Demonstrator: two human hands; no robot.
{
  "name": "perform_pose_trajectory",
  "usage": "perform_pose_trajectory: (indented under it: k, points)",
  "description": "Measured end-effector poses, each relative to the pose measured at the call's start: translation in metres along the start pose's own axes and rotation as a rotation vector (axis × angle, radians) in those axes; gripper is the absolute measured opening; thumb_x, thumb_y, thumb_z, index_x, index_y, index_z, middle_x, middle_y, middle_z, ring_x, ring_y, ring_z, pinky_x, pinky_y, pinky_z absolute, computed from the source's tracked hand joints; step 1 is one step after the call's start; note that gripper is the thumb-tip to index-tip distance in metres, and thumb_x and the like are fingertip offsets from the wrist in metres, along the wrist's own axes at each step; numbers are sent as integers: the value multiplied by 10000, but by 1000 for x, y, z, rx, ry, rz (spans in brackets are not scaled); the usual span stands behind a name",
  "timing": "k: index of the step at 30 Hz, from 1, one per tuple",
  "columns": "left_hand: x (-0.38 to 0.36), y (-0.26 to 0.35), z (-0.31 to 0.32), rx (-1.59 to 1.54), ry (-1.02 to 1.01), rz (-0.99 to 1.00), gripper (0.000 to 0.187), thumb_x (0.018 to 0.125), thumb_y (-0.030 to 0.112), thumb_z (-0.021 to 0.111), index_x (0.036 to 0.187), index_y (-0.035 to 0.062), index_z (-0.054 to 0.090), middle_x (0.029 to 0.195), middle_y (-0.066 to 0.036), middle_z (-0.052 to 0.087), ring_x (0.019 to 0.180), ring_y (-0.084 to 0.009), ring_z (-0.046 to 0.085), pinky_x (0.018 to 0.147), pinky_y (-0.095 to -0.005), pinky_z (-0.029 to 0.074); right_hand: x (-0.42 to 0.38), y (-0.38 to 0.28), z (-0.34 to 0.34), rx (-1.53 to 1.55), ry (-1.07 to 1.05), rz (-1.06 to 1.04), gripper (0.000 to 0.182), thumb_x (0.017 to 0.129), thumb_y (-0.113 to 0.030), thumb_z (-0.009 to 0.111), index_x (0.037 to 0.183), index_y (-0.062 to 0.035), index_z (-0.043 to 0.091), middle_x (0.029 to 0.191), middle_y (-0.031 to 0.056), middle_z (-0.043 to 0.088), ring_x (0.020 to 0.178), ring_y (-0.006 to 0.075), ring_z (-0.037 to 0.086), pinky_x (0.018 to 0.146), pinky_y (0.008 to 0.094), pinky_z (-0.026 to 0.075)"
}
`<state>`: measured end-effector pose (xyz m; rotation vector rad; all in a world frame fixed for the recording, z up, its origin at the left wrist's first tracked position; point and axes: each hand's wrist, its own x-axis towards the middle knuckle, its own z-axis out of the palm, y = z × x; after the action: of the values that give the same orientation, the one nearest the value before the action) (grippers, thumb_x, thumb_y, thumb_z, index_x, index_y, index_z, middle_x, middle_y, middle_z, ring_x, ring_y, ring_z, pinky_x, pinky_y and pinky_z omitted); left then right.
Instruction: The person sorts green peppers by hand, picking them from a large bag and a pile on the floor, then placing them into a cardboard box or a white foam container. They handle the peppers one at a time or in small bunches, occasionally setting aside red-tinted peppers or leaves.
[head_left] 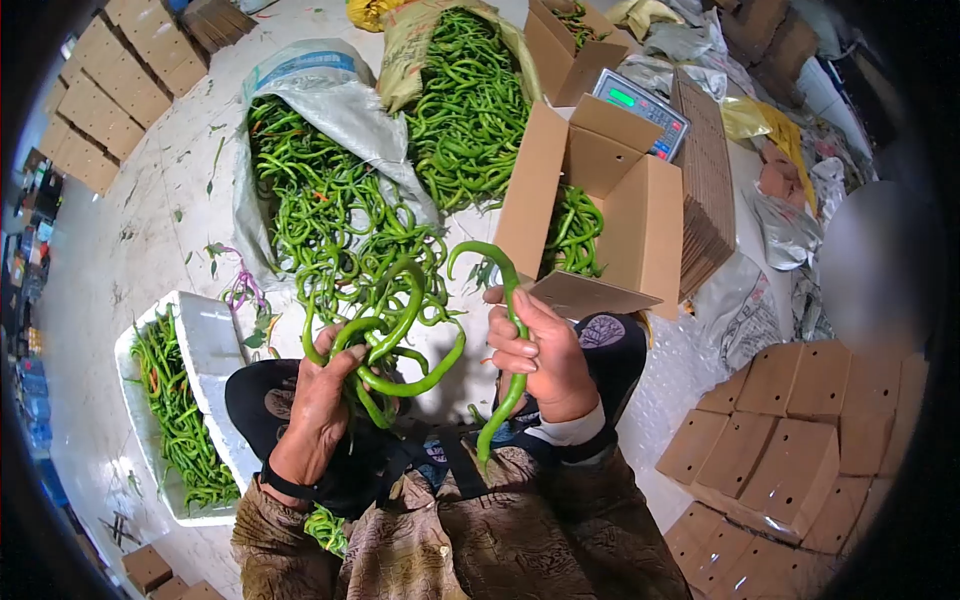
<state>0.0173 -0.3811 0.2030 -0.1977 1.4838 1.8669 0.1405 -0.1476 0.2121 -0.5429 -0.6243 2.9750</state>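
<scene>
My left hand [322, 400] is closed round several curled green chili peppers [408, 312] that stick out above and to the right of the fingers. In my right hand [552, 358] a single long chili pepper [488, 432] is gripped near its middle, its upper end hooked to the left. Both hands are above my lap, a short gap apart. Just beyond them, loose peppers spill from a white woven sack [335, 120]. An open cardboard box [640, 235] with peppers [574, 232] inside stands beyond my right hand.
A second sack [402, 62] of peppers lies behind. A digital scale [640, 108] and flattened cardboard [705, 200] are right of the box. A white foam box [205, 340] holds peppers at left. Closed cartons [785, 465] are stacked at lower right; more boxes [120, 85] stand upper left.
</scene>
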Motion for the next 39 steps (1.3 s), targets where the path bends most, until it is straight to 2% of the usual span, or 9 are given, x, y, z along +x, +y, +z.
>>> perform_pose_trajectory:
  k: [8, 13, 15, 18, 20, 24, 25, 33, 39]
  points:
    - [-1, -29, -7, -229, 48, -37, 357, 857, -9, 559, 1207, -13, 488, 962, -135, 606, 713, -195, 609, 621, -307, 537, 5, -27, -40, 118, -23, -117, 326, 1018, -306, 471, 1170, -21, 518, 805, 18, 490, 599, 71, 411, 501, 207, 345]
    - [-9, -31, -14, -284, -17, -75, 322, 850, -7, 565, 1169, -24, 522, 1008, -124, 600, 807, -197, 609, 707, -303, 541, 18, -95, -46, -69, 351, -555, 365, 986, -354, 532, 1216, -71, 531, 1060, 114, 602, 904, 175, 609, 707, 243, 498]
    - [-12, -25, -9, -291, -21, -69, 320, 847, -9, 566, 1164, -24, 526, 1019, -122, 599, 816, -196, 609, 708, -304, 544, 13, -94, -55, -499, 547, -711, 406, 969, -282, 573, 1292, -48, 497, 1111, 135, 604, 967, 178, 619, 762, 253, 511]
    - [-17, -23, -4, -281, -61, -123, 324, 835, -15, 573, 1156, -20, 532, 1032, -121, 600, 821, -192, 610, 709, -305, 547, 1, -43, -5, -1046, 377, -556, 454, 948, -218, 603, 1333, -19, 470, 1098, 127, 606, 898, 158, 628, 726, 265, 515]
    - [-13, -31, -2, -260, -50, -89, 323, 830, -11, 578, 1149, -15, 536, 1025, -119, 605, 807, -189, 614, 697, -307, 549, 7, -10, 6, -1142, 225, -248, 526, 920, -218, 647, 1358, -5, 449, 1002, 99, 623, 790, 139, 624, 661, 270, 510]
    - [-9, -40, -6, -250, -140, -139, 344, 827, 23, 591, 1164, -1, 524, 1039, -124, 607, 778, -194, 611, 682, -288, 537, 38, 48, 0, -1041, -37, -15, 312, 910, -226, 663, 1080, 33, 620, 738, 26, 619, 666, 74, 524, 594, 265, 450]
    - [-9, -40, -5, -283, -134, -142, 348, 825, 24, 592, 1163, 1, 517, 1042, -137, 602, 762, -199, 600, 671, -288, 531, 37, 45, 12, -1155, 15, -47, 258, 913, -219, 664, 961, 33, 645, 710, 36, 617, 673, 60, 508, 592, 270, 436]
    - [-4, -51, -13, -291, -127, -137, 362, 822, -73, 541, 1170, 7, 482, 1140, -112, 576, 980, -227, 632, 821, -374, 584, 25, 59, 9, -1233, 31, -215, 250, 880, -228, 698, 863, 9, 619, 601, 67, 591, 540, 88, 523, 510, 294, 428]
    - [11, -71, -14, -329, 44, 12, 323, 834, -93, 525, 1143, -1, 508, 1080, -112, 586, 922, -208, 635, 824, -327, 570, 16, 39, 21, -1385, 204, -297, 228, 871, -257, 697, 884, -35, 651, 628, 64, 615, 543, 126, 596, 535, 280, 484]
